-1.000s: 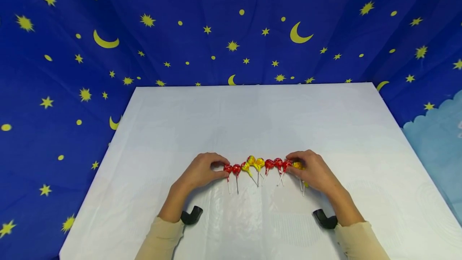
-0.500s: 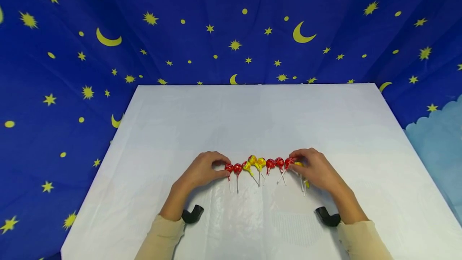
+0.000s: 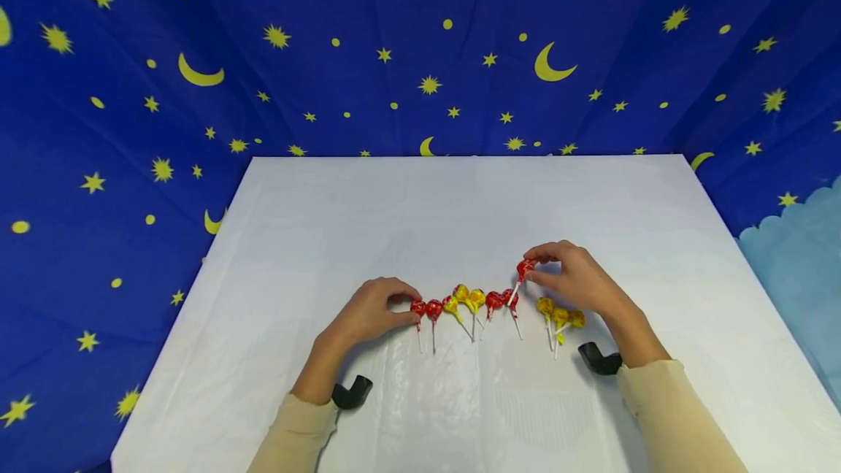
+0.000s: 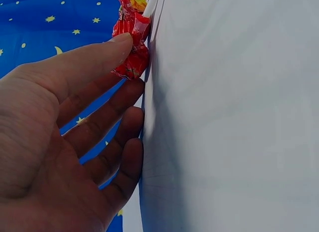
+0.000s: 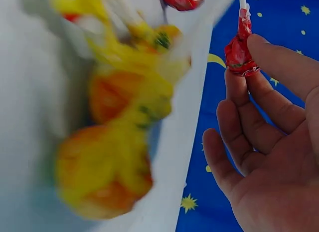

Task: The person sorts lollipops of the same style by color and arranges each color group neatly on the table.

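Note:
My left hand pinches the red-wrapped lollipop at the left end of a row on the table. In the left wrist view its thumb lies against the red wrapper. My right hand holds another red lollipop by its head between thumb and fingers, above and behind the row. That lollipop's white stick slants toward me. Between the hands lie a second red lollipop, several yellow ones and two red ones.
A separate cluster of yellow lollipops lies right of the row, looming close in the right wrist view. Black curved pieces sit at both wrists. Blue star-and-moon cloth hangs behind the white table.
My right hand has taken the red lollipop from the row's right end and moved it away from me, uncovering the yellow cluster. My left hand has stayed on its lollipop.

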